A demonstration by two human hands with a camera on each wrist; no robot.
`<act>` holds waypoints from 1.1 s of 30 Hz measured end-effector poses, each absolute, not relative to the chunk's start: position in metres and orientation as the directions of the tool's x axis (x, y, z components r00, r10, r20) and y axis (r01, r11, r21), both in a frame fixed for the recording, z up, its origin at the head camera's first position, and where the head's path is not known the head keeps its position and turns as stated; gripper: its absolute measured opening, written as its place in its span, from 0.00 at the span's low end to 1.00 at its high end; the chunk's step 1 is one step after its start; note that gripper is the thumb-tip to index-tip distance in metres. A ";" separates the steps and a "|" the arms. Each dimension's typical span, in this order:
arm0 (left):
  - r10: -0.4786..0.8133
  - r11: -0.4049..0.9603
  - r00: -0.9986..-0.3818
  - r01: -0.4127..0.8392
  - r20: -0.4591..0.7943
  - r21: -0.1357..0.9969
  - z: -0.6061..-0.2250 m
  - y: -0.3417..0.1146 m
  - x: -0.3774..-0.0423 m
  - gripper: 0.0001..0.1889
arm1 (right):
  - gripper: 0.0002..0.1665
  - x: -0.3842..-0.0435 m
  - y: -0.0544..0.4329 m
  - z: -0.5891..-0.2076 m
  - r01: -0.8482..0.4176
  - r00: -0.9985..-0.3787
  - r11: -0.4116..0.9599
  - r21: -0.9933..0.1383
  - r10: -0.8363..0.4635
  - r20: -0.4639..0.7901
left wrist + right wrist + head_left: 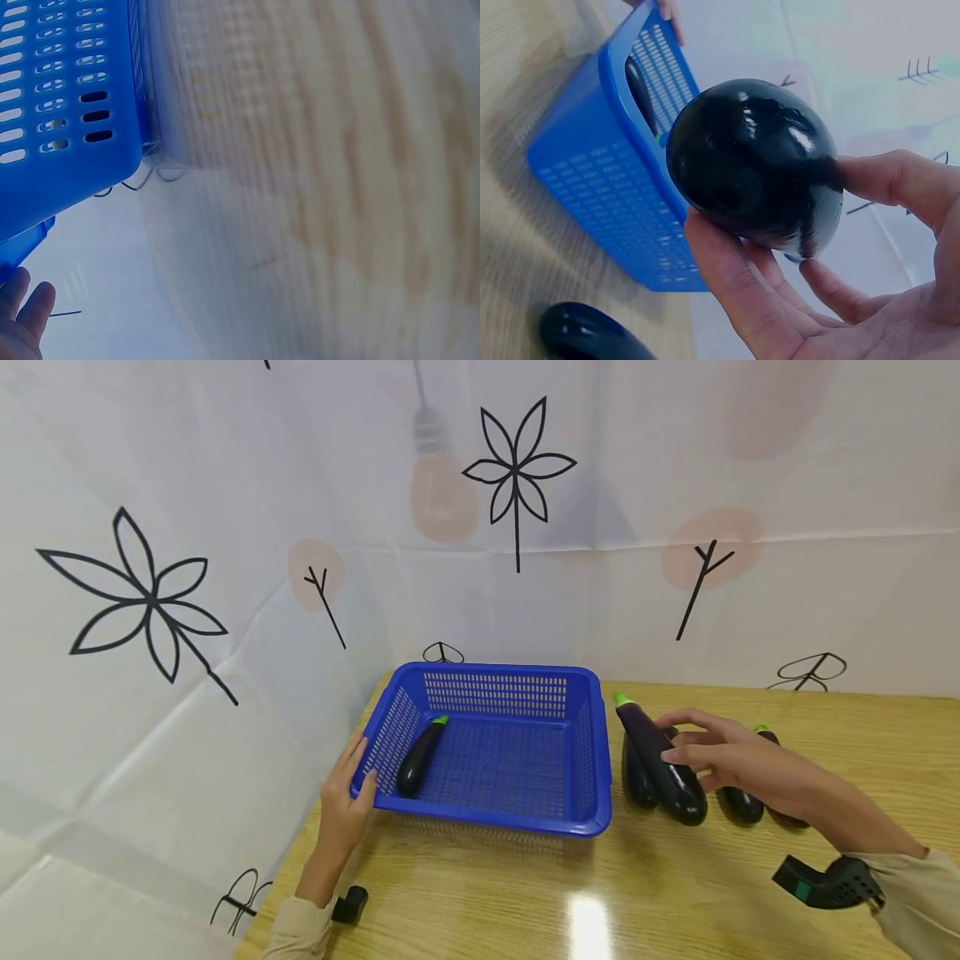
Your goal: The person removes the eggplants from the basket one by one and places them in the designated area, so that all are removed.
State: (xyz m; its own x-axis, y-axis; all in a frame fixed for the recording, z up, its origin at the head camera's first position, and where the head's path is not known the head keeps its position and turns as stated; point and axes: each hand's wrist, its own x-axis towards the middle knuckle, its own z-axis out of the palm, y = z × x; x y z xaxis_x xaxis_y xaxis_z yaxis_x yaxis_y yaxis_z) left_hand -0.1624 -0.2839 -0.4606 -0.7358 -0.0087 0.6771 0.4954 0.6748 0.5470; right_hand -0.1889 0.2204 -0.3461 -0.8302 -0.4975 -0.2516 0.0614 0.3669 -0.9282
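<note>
My right hand (pixel 720 756) holds a dark, glossy eggplant (pixel 663 764) with a green stem end, just right of the basket. In the right wrist view, thumb and fingers curve round the rounded end of this eggplant (pixel 754 165). My left hand (pixel 345 797) rests on the left rim of a blue plastic basket (pixel 487 816), fingers fairly straight and thumb by the front corner. Inside the basket, along its left side, lies one eggplant (pixel 420 764). Only a few left fingers (pixel 34 311) show in the left wrist view, beside the basket.
Beneath the held eggplant, another eggplant (pixel 637 781) is partly hidden on the wooden table (pixel 480 893). Two more, a nearer eggplant (pixel 742 807) and one farther right (pixel 789 820), lie partly behind my right hand. A patterned white cloth (pixel 600 610) hangs behind and to the left.
</note>
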 end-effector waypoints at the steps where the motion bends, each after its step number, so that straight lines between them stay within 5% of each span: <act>1: -0.008 0.674 -0.736 0.496 0.677 0.547 -0.461 -0.284 -0.162 0.26 | 0.30 -0.189 0.221 -0.346 0.066 -0.830 0.359 -0.931 -0.499 -0.252; 33: -0.007 0.667 -0.732 0.504 0.682 0.548 -0.460 -0.284 -0.161 0.26 | 0.25 -0.186 0.265 -0.352 0.048 -0.844 0.391 -0.919 -0.476 -0.247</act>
